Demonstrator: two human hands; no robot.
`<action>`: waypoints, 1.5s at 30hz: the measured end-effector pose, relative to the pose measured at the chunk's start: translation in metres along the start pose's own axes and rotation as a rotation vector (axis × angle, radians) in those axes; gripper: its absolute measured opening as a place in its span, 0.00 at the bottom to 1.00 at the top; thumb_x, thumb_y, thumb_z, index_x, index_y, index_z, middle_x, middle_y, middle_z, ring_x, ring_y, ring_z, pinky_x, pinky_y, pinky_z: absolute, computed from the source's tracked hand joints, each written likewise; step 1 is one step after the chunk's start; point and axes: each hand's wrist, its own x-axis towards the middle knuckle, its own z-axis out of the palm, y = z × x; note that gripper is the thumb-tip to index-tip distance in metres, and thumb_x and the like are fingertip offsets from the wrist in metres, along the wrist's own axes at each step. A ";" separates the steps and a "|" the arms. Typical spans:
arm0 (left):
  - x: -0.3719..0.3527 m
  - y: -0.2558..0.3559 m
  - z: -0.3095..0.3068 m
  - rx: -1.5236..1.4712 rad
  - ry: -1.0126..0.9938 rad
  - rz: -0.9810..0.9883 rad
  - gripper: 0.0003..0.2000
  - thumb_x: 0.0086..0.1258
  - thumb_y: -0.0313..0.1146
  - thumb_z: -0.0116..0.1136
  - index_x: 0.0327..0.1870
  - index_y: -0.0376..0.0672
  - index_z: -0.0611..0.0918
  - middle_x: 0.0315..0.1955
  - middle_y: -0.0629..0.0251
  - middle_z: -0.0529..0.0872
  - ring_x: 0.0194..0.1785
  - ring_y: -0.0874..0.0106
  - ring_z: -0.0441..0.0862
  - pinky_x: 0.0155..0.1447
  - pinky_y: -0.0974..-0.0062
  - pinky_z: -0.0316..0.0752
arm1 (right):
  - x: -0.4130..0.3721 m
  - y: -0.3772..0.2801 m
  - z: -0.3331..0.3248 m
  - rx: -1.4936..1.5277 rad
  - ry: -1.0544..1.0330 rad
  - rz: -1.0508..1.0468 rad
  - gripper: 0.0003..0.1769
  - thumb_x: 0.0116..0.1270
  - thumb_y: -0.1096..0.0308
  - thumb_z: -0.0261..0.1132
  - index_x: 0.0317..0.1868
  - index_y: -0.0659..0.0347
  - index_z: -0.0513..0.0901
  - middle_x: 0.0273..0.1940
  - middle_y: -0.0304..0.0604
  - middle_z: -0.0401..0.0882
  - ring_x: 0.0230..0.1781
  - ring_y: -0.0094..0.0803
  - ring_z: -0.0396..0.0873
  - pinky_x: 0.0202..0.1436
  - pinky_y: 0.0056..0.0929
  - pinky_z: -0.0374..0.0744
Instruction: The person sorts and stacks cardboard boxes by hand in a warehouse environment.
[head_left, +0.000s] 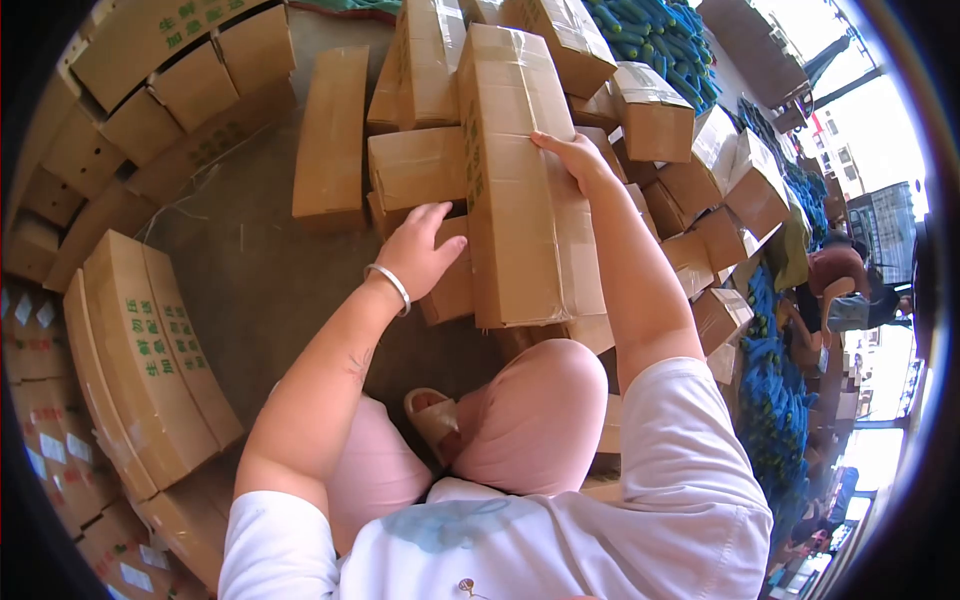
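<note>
A long taped cardboard box (525, 190) lies right in front of my knees, on top of other boxes. My right hand (575, 160) grips its right edge, thumb on the top face and the other fingers hidden over the side. Just off the box's left side is my left hand (425, 245), fingers apart and holding nothing, with a white bangle on the wrist. Under and beyond that hand sits a smaller cardboard box (418, 170). Another long box (335, 140) lies on the floor farther left.
Stacked cartons with green printing (160, 350) stand to my left, with more (190, 80) at the back left. Many boxes (655, 115) are heaped on the right. Beyond them lie piles of green vegetables in blue netting (660, 45). A person (840, 275) is at the far right.
</note>
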 end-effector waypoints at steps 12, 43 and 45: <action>0.012 0.024 0.045 0.027 -0.049 0.110 0.42 0.65 0.49 0.54 0.70 0.33 0.47 0.70 0.43 0.48 0.73 0.55 0.49 0.73 0.69 0.46 | -0.036 0.009 0.026 -0.707 0.449 -0.514 0.32 0.63 0.45 0.56 0.67 0.42 0.63 0.67 0.50 0.59 0.67 0.47 0.60 0.64 0.39 0.67; 0.016 0.037 0.051 0.305 0.034 0.425 0.21 0.71 0.40 0.45 0.61 0.40 0.72 0.68 0.59 0.61 0.73 0.52 0.47 0.73 0.60 0.44 | -0.175 0.065 0.034 -0.755 0.240 -0.619 0.33 0.67 0.51 0.48 0.68 0.62 0.60 0.71 0.47 0.52 0.73 0.38 0.46 0.74 0.40 0.42; 0.013 0.040 0.049 0.297 0.015 0.418 0.21 0.71 0.40 0.45 0.61 0.39 0.72 0.68 0.59 0.61 0.73 0.54 0.47 0.73 0.61 0.44 | -0.169 0.068 0.036 -0.752 0.247 -0.623 0.33 0.67 0.51 0.49 0.67 0.62 0.61 0.70 0.47 0.54 0.73 0.38 0.47 0.74 0.41 0.43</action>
